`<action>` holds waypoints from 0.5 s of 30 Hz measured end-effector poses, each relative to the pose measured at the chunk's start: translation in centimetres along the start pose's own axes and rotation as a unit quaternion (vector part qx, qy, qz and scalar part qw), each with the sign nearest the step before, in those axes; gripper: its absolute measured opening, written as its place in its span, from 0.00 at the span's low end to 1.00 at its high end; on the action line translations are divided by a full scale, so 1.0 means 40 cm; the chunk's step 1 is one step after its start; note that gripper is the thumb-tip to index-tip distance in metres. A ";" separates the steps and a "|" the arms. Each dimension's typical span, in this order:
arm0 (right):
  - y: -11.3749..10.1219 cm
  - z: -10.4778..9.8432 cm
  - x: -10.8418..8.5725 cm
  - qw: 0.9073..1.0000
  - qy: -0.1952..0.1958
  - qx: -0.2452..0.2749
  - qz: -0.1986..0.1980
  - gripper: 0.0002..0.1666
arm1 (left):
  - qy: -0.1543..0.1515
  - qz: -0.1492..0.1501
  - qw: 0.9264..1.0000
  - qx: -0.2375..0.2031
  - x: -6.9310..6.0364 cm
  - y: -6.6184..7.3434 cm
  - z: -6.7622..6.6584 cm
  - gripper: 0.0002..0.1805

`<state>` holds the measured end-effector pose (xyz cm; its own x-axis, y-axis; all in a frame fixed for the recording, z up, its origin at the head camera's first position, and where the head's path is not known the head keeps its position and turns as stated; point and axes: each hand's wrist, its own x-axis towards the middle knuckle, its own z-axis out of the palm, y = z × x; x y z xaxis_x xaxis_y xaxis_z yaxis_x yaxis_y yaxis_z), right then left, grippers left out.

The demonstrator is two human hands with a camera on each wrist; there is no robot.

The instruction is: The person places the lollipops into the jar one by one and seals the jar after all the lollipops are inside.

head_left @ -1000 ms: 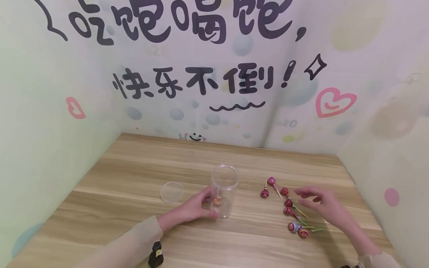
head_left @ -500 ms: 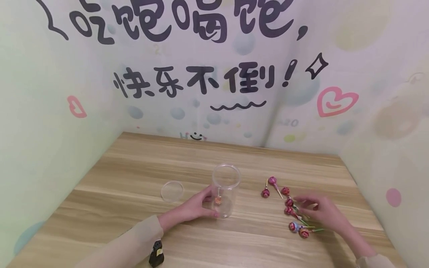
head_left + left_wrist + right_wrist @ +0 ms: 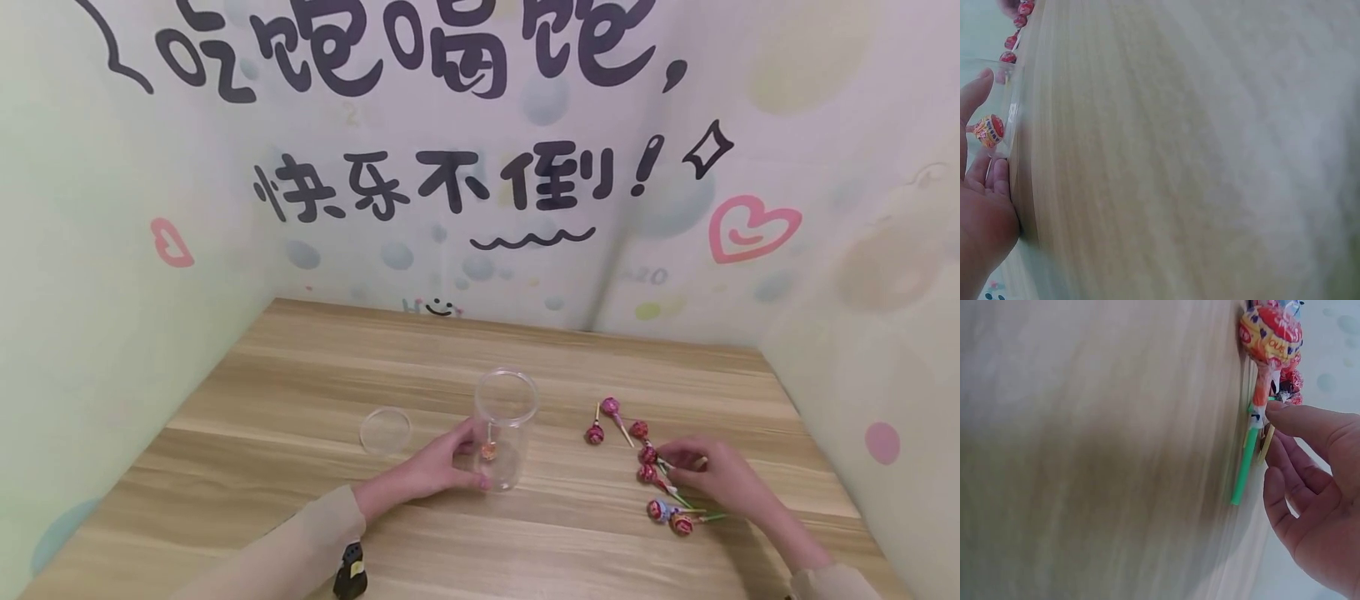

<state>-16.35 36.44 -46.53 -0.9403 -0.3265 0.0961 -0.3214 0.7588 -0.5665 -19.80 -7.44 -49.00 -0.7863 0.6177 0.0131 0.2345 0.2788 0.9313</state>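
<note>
A clear, lidless cylindrical jar (image 3: 513, 429) stands upright on the table, with one orange-wrapped lollipop (image 3: 489, 451) inside. My left hand (image 3: 427, 468) grips the jar low on its left side, thumb in front; in the left wrist view that hand (image 3: 982, 206) curves round the jar wall (image 3: 1013, 106). To the right, my right hand (image 3: 716, 471) pinches the stick of a dark red lollipop (image 3: 648, 455) among several others. In the right wrist view, thumb and fingers of the hand (image 3: 1319, 481) close round a pale stick, beside an orange-and-yellow lollipop (image 3: 1270, 337) with a green stick.
A round clear lid (image 3: 386, 431) lies left of the jar. Two lollipops, one pink (image 3: 611, 407) and one dark red (image 3: 595, 434), lie between the jar and the group. Printed fabric walls rise behind and beside the wooden table (image 3: 337, 358).
My right hand has come left and down to the lollipops, its thumb and fingers closing at a stick. The left hand and jar have stayed in place.
</note>
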 end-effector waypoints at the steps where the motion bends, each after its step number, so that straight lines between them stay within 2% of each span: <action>1: 0.001 -0.001 0.001 1.000 -0.003 -0.002 -0.001 0.15 | 0.000 0.001 1.000 0.000 0.000 0.000 0.000 0.46; 7: 0.003 -0.012 0.007 1.000 -0.018 -0.014 -0.013 0.15 | 0.000 0.000 1.000 0.003 0.000 0.000 0.001 0.43; 15: -0.001 -0.022 0.021 0.997 -0.036 -0.057 -0.036 0.12 | 0.002 -0.005 1.000 0.002 0.000 0.000 0.002 0.42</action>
<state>-17.24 36.62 -45.71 -0.9056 -0.4181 0.0717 -0.4016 0.7905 -0.4625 -19.77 -7.40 -49.04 -0.7906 0.6123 0.0050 0.2284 0.2874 0.9302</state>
